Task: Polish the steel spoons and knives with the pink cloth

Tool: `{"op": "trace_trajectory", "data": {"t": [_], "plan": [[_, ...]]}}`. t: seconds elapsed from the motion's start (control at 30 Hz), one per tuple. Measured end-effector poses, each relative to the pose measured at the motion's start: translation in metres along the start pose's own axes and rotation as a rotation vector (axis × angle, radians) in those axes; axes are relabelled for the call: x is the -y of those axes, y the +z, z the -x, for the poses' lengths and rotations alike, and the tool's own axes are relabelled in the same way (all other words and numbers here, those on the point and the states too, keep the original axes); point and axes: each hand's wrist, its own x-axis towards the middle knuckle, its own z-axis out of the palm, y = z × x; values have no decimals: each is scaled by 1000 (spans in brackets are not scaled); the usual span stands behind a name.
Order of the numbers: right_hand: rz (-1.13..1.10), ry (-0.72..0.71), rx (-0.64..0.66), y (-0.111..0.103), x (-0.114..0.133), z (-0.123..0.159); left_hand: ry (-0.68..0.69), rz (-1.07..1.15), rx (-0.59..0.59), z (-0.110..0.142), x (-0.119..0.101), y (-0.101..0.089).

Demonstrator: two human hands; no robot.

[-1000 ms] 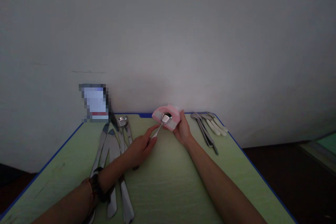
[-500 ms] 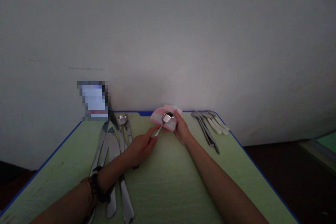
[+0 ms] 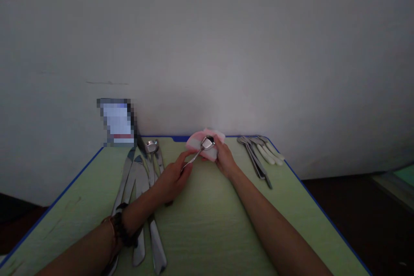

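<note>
A shiny metal spoon points away from me, its handle pinched in my left hand. Behind its bowl, a pink-and-white cloth is gripped by my right hand. The thumb of that hand lies on the cloth's right side, close to the bowl; the other fingers are mostly hidden behind the cloth. Under and beside my left forearm lie several large metal utensils, partly covered by the arm. Among them is a ladle-like spoon with its bowl toward the wall.
On the right of the green table lie several metal spoons and some white-handled cutlery. A blurred-out device with a lit screen leans at the back left. The pale wall rises behind the table's blue edge.
The cloth has shifted slightly against the spoon bowl, and my right thumb has moved in over its right side. My left hand has drawn back slightly along the handle.
</note>
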Motion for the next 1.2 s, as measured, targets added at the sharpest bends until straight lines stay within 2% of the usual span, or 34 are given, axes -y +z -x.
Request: {"op": "trace_trajectory", "data": {"t": [0.23,0.5,0.67,0.8,1.0,1.2], "plan": [[-144,18,-66,3,5,2,46,-9,25,-1,-1,-1],[-159,9,-60,3,6,2,50,76,-117,2,3,0],[-161,-4,7,3,8,3,5,203,-199,1,4,1],[-165,18,-11,3,8,3,17,112,-149,0,2,-1],[-103,6,-51,3,7,4,173,35,-11,5,1,-5],[4,-41,37,0,-1,3,268,43,-26,9,0,-6]]}}
